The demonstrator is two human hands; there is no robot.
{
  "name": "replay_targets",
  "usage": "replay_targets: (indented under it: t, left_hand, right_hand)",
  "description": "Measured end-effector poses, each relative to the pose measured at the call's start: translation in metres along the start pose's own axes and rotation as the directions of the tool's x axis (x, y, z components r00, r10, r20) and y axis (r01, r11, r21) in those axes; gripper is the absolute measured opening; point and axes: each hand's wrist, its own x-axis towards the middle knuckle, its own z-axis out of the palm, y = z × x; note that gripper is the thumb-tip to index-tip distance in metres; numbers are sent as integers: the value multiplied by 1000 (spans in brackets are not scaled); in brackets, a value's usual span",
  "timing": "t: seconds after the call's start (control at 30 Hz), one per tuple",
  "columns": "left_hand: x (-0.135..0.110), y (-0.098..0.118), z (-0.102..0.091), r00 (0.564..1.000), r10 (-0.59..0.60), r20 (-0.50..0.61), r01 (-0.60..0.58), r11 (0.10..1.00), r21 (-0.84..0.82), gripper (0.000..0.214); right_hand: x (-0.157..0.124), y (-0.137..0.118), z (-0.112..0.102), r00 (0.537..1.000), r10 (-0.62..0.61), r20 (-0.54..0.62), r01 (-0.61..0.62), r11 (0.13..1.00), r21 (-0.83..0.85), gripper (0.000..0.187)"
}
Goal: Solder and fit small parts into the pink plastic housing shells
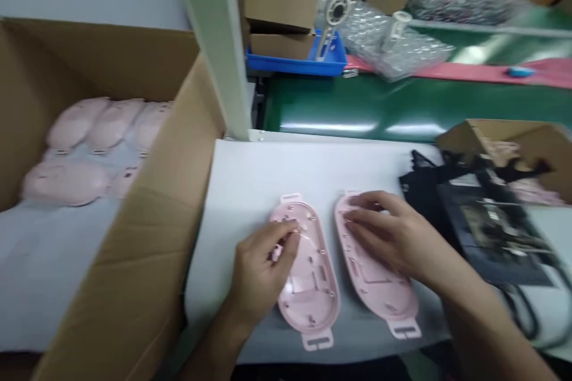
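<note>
Two pink plastic oval shells lie hollow side up on a white sheet [250, 190], side by side, each with a slotted tab at the near end. My left hand [261, 277] is over the left shell [310, 294], its fingertips pinched at the shell's upper edge. What lies between them is partly hidden. My right hand [388, 232] rests across the upper half of the right shell [378, 280], covering part of it.
A cardboard box [134, 250] at left holds several pink shells [75, 125] on grey foam. Black packaging [491, 232] and a cardboard piece lie at right. Beyond a white post [214, 30] are a green conveyor belt [357, 110], a blue tray [295, 62] and bubble-wrap bags [384, 36].
</note>
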Motion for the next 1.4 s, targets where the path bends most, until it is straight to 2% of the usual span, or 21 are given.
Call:
replay_targets:
  t: [0.07,0.27,0.43,0.6,0.73,0.8,0.93,1.0,1.07,1.2,1.4]
  left_hand:
    - [1,-2,0,1000,-8,-14,8,1000,-19,17]
    - [4,-10,3,999,36,-38,-33,997,76,16]
    - [5,-6,3,997,44,-61,-38,994,100,13]
    - [6,-5,3,997,52,-61,-46,994,100,15]
    - [7,-4,3,996,38,-82,-30,996,89,15]
    - [7,-4,2,996,40,-85,-34,997,73,14]
    - [7,-3,2,994,64,-86,-59,997,55,15]
    - [7,-3,2,993,69,-92,-64,996,66,15]
    - [7,-4,2,993,76,-87,-70,995,75,14]
    - [6,-5,2,994,70,-86,-65,996,62,14]
    - [5,-5,2,994,86,-65,-81,994,76,18]
  right_hand:
    - [2,-3,-4,996,75,46,-76,997,28,17]
    - [6,-7,-6,982,188,32,-190,976,106,18]
    - [6,-7,-7,985,171,26,-172,981,88,20]
    - [15,-6,-7,978,182,100,-179,983,-39,21]
    - [20,-10,-15,975,169,147,-157,984,-88,22]
    - [19,-13,-23,976,178,124,-174,984,-41,23]
    - [17,-15,-32,971,234,-43,-231,971,67,25]
    - [16,-13,-29,975,219,-47,-218,976,26,19]
    - [15,-11,-22,979,202,-2,-202,979,-15,15]
    - [12,-8,-9,977,211,27,-208,975,-78,16]
    - [19,-11,-10,960,269,74,-261,960,-104,19]
